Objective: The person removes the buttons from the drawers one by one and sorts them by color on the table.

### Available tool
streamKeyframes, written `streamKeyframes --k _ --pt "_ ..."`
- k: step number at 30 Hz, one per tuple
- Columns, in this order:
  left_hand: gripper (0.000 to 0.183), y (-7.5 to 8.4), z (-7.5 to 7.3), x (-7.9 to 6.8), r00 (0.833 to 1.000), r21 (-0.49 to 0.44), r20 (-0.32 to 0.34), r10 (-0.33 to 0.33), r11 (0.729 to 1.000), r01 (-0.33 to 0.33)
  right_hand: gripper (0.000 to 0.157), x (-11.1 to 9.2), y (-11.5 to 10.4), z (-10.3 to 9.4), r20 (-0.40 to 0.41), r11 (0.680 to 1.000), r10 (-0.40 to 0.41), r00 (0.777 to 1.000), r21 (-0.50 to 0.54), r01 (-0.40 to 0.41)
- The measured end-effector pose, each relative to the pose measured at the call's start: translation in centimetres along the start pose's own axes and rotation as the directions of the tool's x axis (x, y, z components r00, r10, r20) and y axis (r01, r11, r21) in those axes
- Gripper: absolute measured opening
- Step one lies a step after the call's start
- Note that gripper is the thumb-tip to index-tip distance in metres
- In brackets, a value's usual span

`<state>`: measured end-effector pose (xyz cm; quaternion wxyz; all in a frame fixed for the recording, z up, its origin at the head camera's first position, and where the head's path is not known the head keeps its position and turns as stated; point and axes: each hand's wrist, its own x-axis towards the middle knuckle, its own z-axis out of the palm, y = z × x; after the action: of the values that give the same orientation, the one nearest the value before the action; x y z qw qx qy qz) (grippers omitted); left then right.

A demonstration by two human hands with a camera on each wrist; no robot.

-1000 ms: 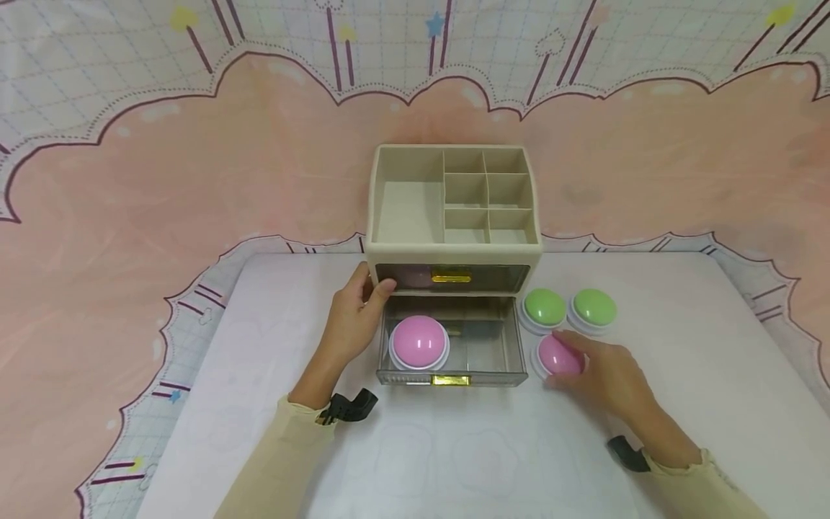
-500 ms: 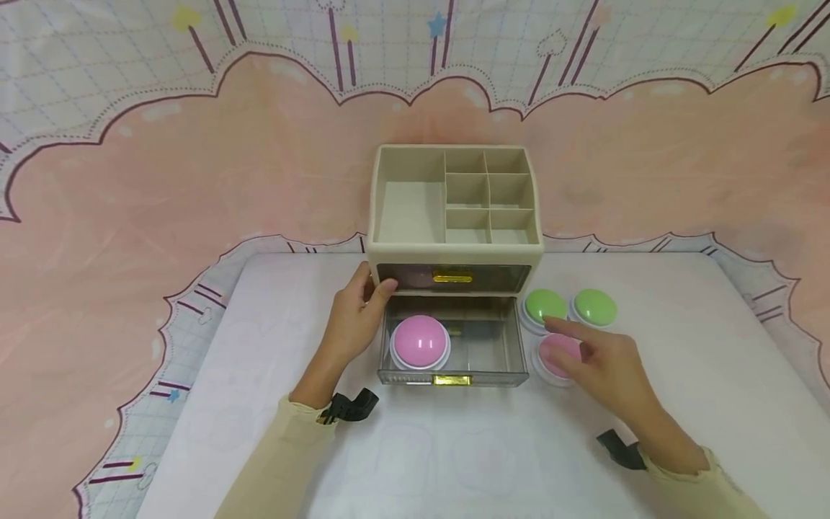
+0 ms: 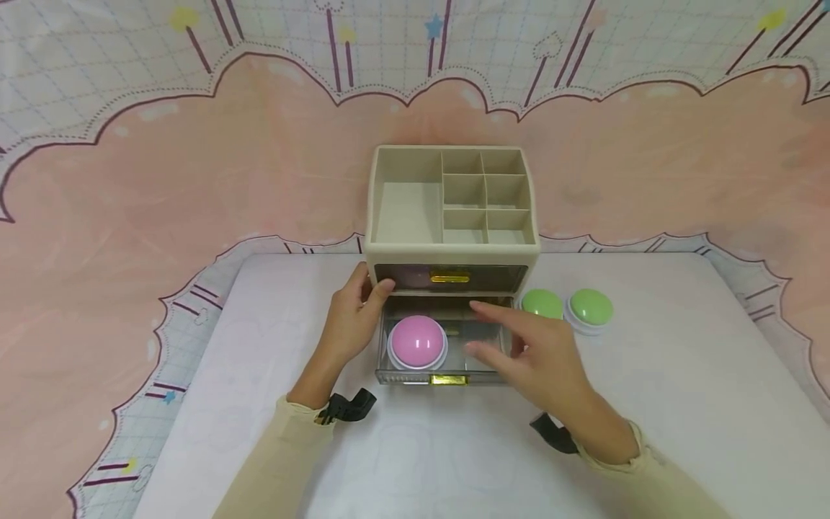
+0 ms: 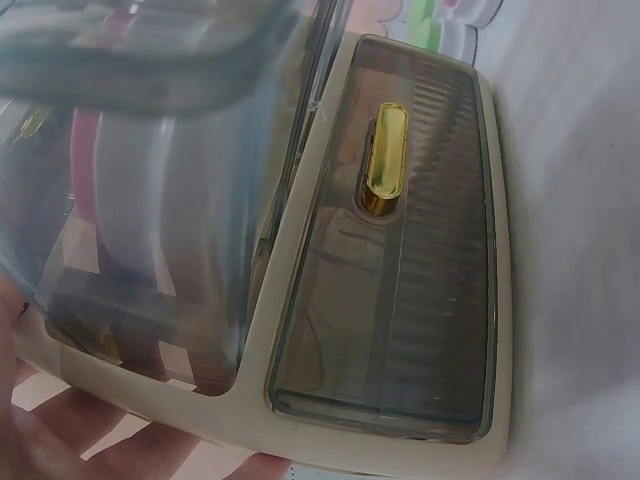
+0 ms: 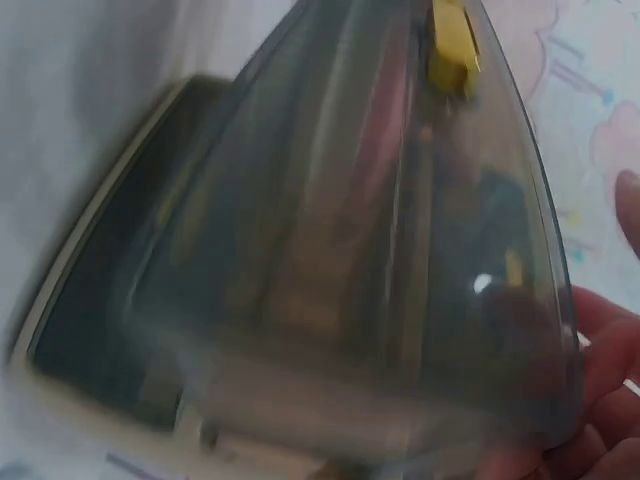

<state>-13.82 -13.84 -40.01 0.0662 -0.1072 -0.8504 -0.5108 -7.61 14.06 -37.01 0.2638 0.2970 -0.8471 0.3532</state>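
My left hand (image 3: 353,317) grips the left edge of a cream desk organizer (image 3: 452,249), thumb across its front and fingers along the side. From it a clear drawer (image 3: 398,377) is pulled out. A pink dome-topped round button (image 3: 418,341) with a white base sits in the drawer's left half. Above the drawer's right half hovers my right hand (image 3: 541,353), index finger and thumb spread apart, with nothing visible between them. Two similar green buttons (image 3: 543,304) stand right of the organizer, the nearer partly hidden by this hand. The second pink button cannot be seen.
A closed tinted drawer (image 3: 480,279) with a gold handle lies above the pulled-out one. Another closed drawer (image 4: 430,260) shows below it in the left wrist view. Open compartments top the organizer. A white table (image 3: 415,461) lies under everything, before a patterned cloth (image 3: 194,180).
My right hand has lifted off the pink button beside the drawer and moved left over the drawer, fingers parted. The left hand keeps its grip on the organizer.
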Motion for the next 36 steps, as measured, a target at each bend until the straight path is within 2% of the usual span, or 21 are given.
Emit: streamKeyframes --k 3,8,15,18,22,26,31,36 --pt "0.048 0.0 -0.1 0.0 1.000 0.005 0.003 0.000 1.000 0.000 0.052 0.5 -0.8 1.4 0.041 0.999 -0.009 0.999 -0.046 0.011" --pt "0.047 -0.1 -0.1 0.0 1.000 0.011 -0.007 0.008 1.000 -0.008 0.057 1.3 -1.9 3.2 0.136 0.988 0.038 0.990 -0.156 -0.016" --pt "0.044 -0.2 -0.1 0.0 1.000 0.020 -0.012 0.017 1.000 -0.017 0.056 2.5 -2.9 4.6 0.181 0.970 0.119 0.976 -0.229 -0.076" --pt "0.041 -0.2 0.0 0.1 0.999 0.018 -0.023 0.027 0.999 -0.026 0.058 3.0 -3.2 5.1 0.250 0.956 0.186 0.950 -0.269 -0.117" --pt "0.042 -0.2 0.1 0.2 0.999 0.006 -0.024 0.045 0.999 -0.045 0.063 3.6 -3.3 5.6 0.350 0.943 0.272 0.896 -0.284 -0.175" --pt "0.043 -0.2 0.2 0.1 0.998 -0.002 -0.024 0.053 0.999 -0.053 0.069 3.9 -3.2 5.9 0.400 0.936 0.323 0.858 -0.271 -0.226" --pt "0.044 -0.3 0.1 0.2 0.999 -0.011 -0.018 0.051 0.999 -0.051 0.065 4.2 -3.0 6.1 0.433 0.938 0.332 0.838 -0.244 -0.246" --pt "0.044 -0.4 0.1 0.2 0.998 -0.003 -0.024 0.059 0.998 -0.059 0.059 4.3 -3.0 6.2 0.414 0.924 0.360 0.836 -0.280 -0.260"
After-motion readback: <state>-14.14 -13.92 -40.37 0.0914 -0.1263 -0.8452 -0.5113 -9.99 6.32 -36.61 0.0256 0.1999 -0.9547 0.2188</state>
